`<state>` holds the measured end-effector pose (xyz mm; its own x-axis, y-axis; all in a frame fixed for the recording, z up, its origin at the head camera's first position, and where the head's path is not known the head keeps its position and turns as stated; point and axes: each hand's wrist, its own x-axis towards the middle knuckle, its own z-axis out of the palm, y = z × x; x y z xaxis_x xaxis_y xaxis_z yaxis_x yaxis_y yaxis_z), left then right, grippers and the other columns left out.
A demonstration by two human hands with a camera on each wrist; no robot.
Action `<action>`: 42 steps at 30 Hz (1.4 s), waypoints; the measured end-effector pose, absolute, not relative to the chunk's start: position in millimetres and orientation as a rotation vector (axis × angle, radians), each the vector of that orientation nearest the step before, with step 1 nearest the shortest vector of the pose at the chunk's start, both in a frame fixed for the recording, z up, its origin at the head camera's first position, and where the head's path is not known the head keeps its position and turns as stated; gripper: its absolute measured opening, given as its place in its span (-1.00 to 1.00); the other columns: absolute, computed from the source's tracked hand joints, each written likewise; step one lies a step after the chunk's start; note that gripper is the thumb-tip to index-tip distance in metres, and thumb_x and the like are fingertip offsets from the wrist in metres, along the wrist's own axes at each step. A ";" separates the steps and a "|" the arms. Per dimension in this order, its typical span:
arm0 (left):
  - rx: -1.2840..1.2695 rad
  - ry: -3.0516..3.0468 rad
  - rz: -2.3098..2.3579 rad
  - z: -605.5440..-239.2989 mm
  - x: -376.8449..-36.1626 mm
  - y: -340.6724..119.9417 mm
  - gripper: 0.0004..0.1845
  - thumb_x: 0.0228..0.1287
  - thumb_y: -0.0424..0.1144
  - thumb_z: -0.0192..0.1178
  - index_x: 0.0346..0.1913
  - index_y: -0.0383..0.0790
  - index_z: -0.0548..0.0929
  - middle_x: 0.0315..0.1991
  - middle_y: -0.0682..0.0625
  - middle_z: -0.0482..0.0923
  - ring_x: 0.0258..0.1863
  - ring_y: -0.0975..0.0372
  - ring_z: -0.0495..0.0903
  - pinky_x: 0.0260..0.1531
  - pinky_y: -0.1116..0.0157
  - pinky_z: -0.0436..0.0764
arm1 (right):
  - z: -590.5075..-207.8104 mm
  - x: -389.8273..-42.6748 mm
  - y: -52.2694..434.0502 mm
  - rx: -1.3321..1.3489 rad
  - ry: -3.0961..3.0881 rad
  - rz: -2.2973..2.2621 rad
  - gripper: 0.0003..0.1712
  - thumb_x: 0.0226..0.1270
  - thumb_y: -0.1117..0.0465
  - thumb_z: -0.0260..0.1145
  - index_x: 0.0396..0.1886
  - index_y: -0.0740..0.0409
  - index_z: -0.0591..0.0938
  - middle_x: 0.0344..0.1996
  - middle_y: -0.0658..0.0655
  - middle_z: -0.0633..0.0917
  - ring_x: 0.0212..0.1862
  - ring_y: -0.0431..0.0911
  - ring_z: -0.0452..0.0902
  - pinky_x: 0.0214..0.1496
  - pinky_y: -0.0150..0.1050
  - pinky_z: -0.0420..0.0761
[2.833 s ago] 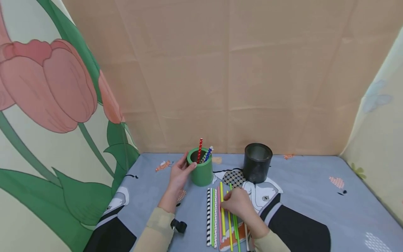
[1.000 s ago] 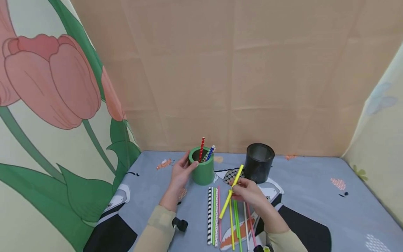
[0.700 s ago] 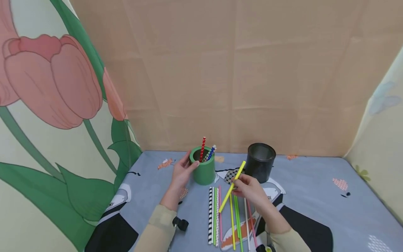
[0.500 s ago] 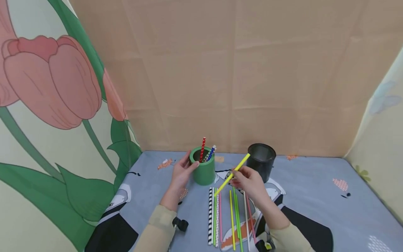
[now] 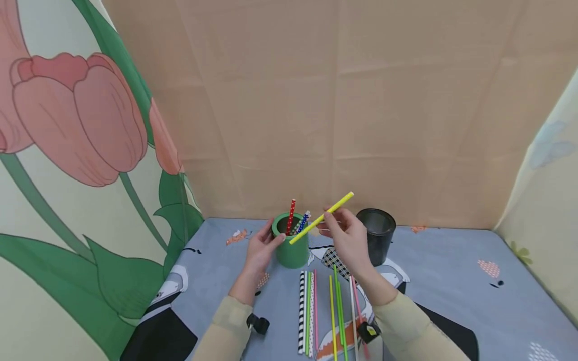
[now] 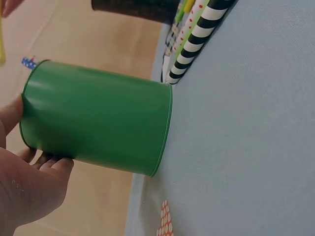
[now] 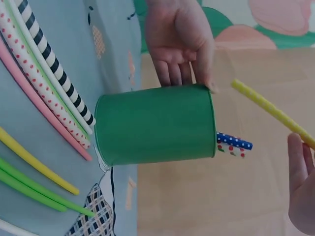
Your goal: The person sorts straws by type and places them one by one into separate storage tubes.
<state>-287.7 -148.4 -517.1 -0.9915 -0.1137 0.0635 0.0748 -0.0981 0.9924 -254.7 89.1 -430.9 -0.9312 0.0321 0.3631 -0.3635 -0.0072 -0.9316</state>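
Fingers of the right hand [image 5: 345, 235] pinch the light, stiff yellow straw [image 5: 321, 217] mid-length (frame centre); left hand [image 5: 261, 245] grips the green cup [image 5: 291, 246].

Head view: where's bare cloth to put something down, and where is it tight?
Bare cloth right of the black cup, out to the right wall. A smaller patch left of the green cup, beyond the left hand. Crowded: the row of straws in front of both cups.

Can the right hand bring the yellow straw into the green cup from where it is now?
Probably yes. The right hand holds the yellow straw tilted, its lower end just by the rim of the green cup. The cup mouth is open, only partly filled by dotted straws, and the left hand steadies it.
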 end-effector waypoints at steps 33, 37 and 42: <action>0.053 -2.002 -2.234 -517.7 -286.9 -147.8 -0.23 0.39 -0.35 0.46 0.60 -0.17 0.40 0.61 -0.20 0.28 0.58 -0.09 0.30 0.53 0.09 0.37 | -450.6 -277.2 60.8 0.436 -2.251 1.558 -0.56 0.51 0.17 0.48 0.29 0.20 0.74 0.06 0.15 0.79 -0.03 0.01 0.80 -0.05 -0.12 0.85; 0.062 -2.000 -2.240 -516.1 -287.8 -147.1 -0.22 0.39 -0.35 0.46 0.61 -0.19 0.39 0.62 -0.19 0.27 0.59 -0.09 0.28 0.54 0.08 0.36 | -451.7 -277.7 63.4 0.429 -2.232 1.547 -0.56 0.49 0.18 0.50 0.29 0.20 0.74 0.04 0.15 0.80 -0.04 0.01 0.81 -0.06 -0.09 0.85; 0.079 -2.008 -2.235 -514.8 -288.1 -146.5 -0.22 0.39 -0.35 0.47 0.61 -0.18 0.40 0.62 -0.17 0.27 0.59 -0.08 0.28 0.54 0.08 0.36 | -451.4 -277.6 65.0 0.442 -2.200 1.578 -0.57 0.50 0.21 0.48 0.28 0.24 0.73 0.03 0.20 0.80 -0.06 0.04 0.82 -0.09 -0.18 0.85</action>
<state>-288.1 -146.5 -514.8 -0.9894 -0.1358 0.0512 0.0655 -0.1023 0.9926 -277.6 65.0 -451.4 -0.8719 -0.0252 0.4890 -0.4713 0.3144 -0.8240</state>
